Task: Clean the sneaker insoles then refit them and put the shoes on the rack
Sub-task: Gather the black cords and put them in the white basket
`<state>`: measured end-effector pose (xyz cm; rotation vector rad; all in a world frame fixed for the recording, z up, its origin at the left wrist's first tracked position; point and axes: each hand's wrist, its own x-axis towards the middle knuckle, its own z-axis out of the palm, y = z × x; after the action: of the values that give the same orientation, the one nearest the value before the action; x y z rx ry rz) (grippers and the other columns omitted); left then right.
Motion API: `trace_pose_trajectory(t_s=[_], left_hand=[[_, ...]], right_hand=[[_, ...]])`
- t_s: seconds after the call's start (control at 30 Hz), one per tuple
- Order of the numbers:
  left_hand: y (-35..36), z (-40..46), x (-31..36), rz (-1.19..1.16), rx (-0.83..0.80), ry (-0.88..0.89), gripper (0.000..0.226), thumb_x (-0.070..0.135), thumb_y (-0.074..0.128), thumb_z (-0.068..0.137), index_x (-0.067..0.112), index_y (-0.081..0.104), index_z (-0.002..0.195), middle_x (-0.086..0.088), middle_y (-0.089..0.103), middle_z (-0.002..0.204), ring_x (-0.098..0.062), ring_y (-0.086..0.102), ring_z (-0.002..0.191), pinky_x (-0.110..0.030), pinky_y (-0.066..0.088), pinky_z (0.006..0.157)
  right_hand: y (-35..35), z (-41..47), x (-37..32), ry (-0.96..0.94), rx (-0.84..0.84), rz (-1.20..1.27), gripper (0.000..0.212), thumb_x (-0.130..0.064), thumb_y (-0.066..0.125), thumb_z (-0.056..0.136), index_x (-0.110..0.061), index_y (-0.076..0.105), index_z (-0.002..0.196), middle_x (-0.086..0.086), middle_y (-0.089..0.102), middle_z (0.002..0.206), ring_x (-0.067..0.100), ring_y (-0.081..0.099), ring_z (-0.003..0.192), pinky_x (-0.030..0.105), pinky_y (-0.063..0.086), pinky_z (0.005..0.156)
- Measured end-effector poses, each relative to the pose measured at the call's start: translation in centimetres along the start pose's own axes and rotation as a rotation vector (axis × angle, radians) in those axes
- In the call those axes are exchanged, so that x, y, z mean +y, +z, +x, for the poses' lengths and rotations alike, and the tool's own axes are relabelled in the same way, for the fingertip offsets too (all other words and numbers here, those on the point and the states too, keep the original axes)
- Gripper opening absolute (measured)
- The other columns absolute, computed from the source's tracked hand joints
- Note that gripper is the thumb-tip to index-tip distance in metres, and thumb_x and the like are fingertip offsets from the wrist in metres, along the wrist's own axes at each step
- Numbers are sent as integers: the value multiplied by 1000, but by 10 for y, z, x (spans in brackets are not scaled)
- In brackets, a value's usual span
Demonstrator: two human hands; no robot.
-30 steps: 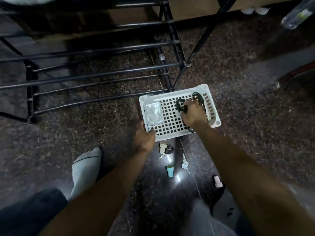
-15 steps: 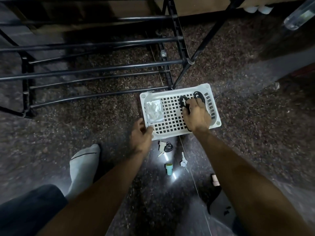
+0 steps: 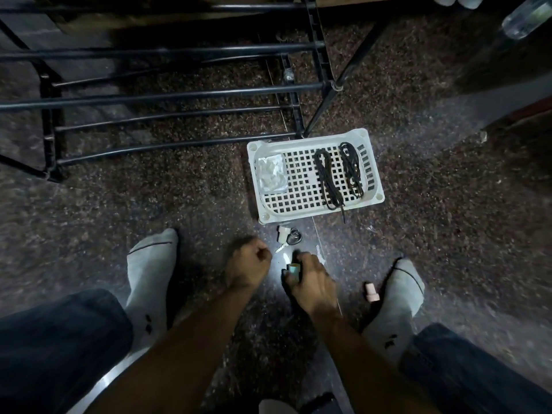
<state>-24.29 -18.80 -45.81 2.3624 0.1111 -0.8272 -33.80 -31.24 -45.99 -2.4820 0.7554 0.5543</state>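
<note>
Two black laces [image 3: 339,174]; one basket [image 3: 316,215]

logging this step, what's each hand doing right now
Left hand: closed in a fist, holding nothing visible.
Right hand: fingers around the small teal cylinder.

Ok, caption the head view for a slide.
Right hand grips a teal cap on the floor; laces lie in the white basket.

Dim scene, one light pooling mid-frame, glare off the polished floor [image 3: 277,282]. Corners fall to black. Wide-angle bends the edges; slight blur overall.
</note>
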Motion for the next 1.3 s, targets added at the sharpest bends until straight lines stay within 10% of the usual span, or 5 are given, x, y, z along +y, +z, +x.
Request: trace_pose_trajectory(t_s=[0.6,0.97,1.13,1.3], left_hand=[[26,23,31,80,-8,-31,25,42,65,82,27,66,103,-4,71,108,-32,65,99,-34,51,81],[-11,-6,35,-52,244,663,25,33,63,82,18,70,101,4,65,89,-15,62,70,-31,54,58],[-44,43,90,134,413,863,32,35,56,90,16,70,112,0,65,95,-19,60,86,-25,45,63],[-64,95,126,421,235,781,36,36,53,95,21,62,126,0,62,117,-23,49,111,-35,37,88]], right_hand=[[4,-15,37,269,278,503,26,-11,67,78,-19,63,103,4,66,105,28,64,96,31,48,82],[-78,58,-6,3,482,562,20,-18,68,81,-23,57,97,0,64,91,21,62,78,47,54,70],[-124,105,-20,-125,387,365,19,-17,68,88,-10,67,105,4,60,103,17,58,85,20,42,66],[-131,137,-31,-168,310,186,18,-23,66,89,-15,66,105,6,62,108,23,62,89,29,49,76]])
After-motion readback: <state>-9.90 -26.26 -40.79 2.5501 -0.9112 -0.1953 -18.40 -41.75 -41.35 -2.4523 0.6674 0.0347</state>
